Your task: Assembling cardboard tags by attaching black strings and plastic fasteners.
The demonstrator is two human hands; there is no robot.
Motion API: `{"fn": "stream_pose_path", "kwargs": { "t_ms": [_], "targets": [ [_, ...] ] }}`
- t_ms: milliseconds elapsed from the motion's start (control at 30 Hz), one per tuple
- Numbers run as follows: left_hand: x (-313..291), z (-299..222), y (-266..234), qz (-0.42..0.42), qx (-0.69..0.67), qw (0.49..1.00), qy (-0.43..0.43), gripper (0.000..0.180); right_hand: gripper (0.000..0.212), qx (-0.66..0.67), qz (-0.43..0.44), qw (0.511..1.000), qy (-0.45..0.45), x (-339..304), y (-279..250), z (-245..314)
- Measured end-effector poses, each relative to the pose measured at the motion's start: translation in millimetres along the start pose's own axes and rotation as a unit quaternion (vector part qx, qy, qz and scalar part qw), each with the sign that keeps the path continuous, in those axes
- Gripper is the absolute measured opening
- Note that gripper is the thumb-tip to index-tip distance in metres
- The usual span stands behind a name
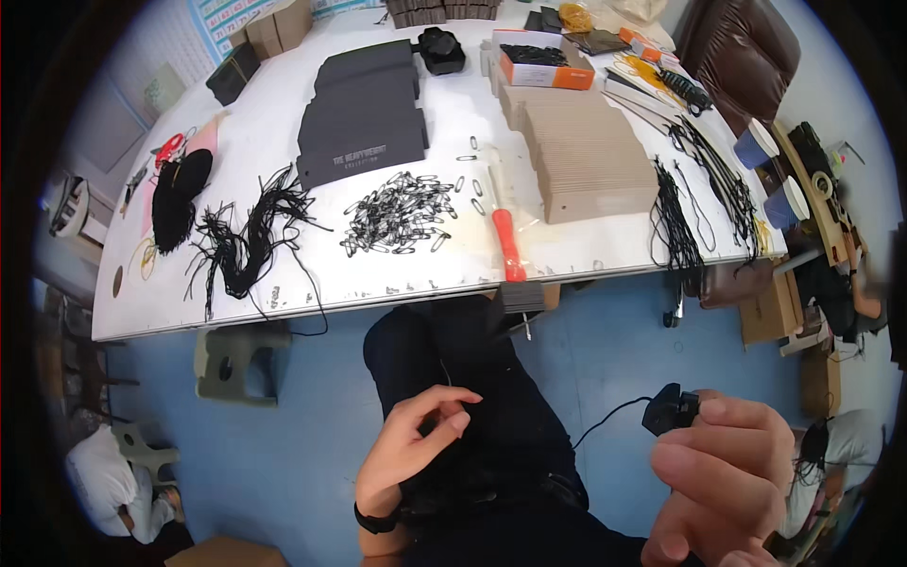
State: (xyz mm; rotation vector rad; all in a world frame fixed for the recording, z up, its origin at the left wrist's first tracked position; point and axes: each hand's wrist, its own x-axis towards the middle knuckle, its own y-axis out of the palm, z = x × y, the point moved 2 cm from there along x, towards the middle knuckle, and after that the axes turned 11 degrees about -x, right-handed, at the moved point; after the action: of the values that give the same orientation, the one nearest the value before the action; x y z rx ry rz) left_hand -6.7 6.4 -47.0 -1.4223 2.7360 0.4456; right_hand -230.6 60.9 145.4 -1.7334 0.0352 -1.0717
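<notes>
My right hand (pixel 727 463) is raised at the lower right, its fingers closed on a small black device with a thin cord (pixel 673 408); the device's exact kind is unclear. That cord runs left toward my lap. Over my dark trousers rests my left hand (pixel 427 430), holding nothing, its index finger stretched out and the thumb apart from it. On the white table (pixel 378 283) ahead lie a heap of black safety pins (pixel 399 215), a stack of black cards (pixel 364 118) and a stack of brown cards (pixel 590 156). A red-handled tool (pixel 507 246) points away from me between them.
Black cords lie tangled at left (pixel 248 246) and bundled at right (pixel 675 222). Red-handled scissors (pixel 170 148) are at far left. An orange-and-white box (pixel 540 61) holds black pieces. A dark block (pixel 522 298) sits at the table's front edge. A stool (pixel 236 364) stands below; people sit at both sides.
</notes>
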Motion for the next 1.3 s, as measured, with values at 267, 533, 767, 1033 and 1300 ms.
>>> {"fn": "stream_pose_path", "kwargs": {
  "t_ms": [267,533,767,1033,1300],
  "targets": [
    [10.0,4.2,22.4,0.020,-0.040,0.999,0.013,0.020,0.038,0.031,-0.080,0.940,0.331,-3.2,-39.9,51.9],
    [3.7,3.5,47.3,0.007,0.003,0.999,0.043,0.024,0.034,-0.007,-0.242,0.959,0.148,-64.8,-35.6,35.6],
    [34.3,-13.2,74.3,0.030,-0.103,0.979,0.174,0.047,0.034,-0.056,-0.158,0.952,0.256,-79.4,-11.1,-37.0],
    [53.1,-22.9,75.5,-0.034,-0.098,0.976,0.192,0.051,0.023,-0.101,-0.070,0.951,0.283,-63.1,63.7,-119.0],
    [56.8,-26.1,60.8,0.018,-0.090,0.976,0.195,0.047,0.025,-0.189,-0.018,0.951,0.243,-47.4,75.5,-131.1]
  ]
}}
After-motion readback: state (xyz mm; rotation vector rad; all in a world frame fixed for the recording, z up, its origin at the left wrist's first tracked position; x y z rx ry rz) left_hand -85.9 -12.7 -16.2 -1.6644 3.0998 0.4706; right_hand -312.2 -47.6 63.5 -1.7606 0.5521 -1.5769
